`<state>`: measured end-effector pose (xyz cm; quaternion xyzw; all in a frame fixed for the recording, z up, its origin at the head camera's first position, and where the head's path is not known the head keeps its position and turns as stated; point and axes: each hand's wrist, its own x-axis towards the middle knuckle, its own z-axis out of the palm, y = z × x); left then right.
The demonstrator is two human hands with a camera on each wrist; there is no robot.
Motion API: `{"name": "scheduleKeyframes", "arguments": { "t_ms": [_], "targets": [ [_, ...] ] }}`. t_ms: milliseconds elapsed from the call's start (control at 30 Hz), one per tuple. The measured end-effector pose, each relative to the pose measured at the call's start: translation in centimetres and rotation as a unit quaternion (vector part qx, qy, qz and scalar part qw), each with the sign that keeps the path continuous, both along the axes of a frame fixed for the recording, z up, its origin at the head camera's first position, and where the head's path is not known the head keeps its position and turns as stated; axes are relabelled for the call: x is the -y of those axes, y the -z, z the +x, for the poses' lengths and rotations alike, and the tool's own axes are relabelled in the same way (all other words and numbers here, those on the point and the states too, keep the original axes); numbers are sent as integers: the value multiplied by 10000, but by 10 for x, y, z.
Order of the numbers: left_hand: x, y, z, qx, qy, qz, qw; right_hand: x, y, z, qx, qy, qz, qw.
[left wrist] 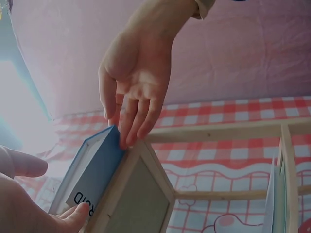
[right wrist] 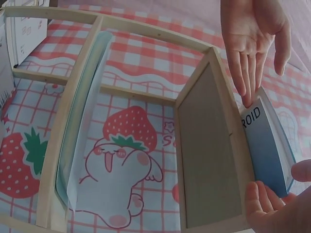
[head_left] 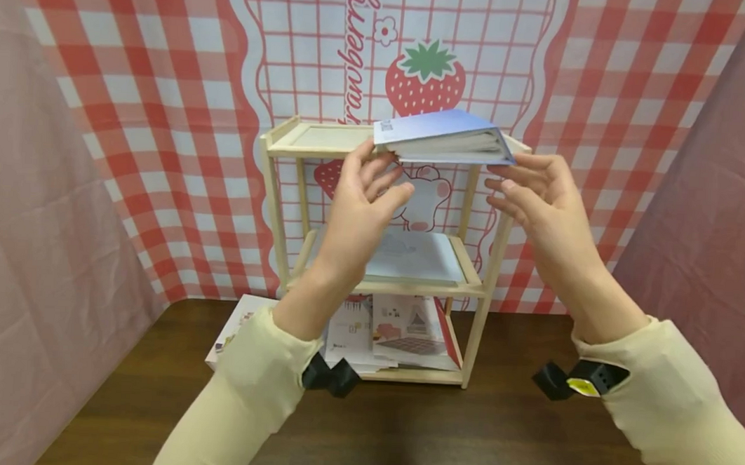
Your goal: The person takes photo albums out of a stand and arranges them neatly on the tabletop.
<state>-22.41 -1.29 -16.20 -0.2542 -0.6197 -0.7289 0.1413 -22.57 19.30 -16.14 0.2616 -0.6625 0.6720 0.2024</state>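
A thick blue-and-white book [head_left: 444, 134] lies flat at the top board of a small wooden shelf [head_left: 283, 135], its page edges facing me. My left hand [head_left: 361, 204] touches the book's left front corner with its fingertips, thumb held away from it. At the right corner, the fingers of my right hand [head_left: 551, 207] reach under the cover edge. In the left wrist view the right hand [left wrist: 141, 82] has straight fingers against the book [left wrist: 99, 167]. Lettering ending in "ROID" shows on the spine in the right wrist view, close to the left hand [right wrist: 255, 48].
A pale blue flat item [head_left: 415, 256] lies on the middle shelf. Illustrated books [head_left: 414, 333] lie on the bottom one. Another white book or box [head_left: 241, 324] stands left of the shelf on the brown table [head_left: 400, 430]. A checked strawberry cloth [head_left: 183, 110] hangs behind.
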Motion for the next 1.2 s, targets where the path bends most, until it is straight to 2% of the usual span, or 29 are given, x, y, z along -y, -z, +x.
{"name": "scheduleKeyframes", "arguments": {
  "t_ms": [433, 733, 1000, 1200],
  "targets": [
    [-1, 5, 11, -109, 97, 589, 9982, 2, 2, 3, 2, -365, -674, 9971],
    [-1, 5, 11, -163, 30, 899, 9958, 2, -1, 6, 32, -272, -980, 9948],
    [-2, 7, 14, -144, 43, 1113, 9937, 2, -1, 7, 27, -513, -1526, 9869],
    [-2, 7, 13, -162, -88, 1242, 9921, 1, 0, 8, 232, -414, -1682, 9846]
  ]
}}
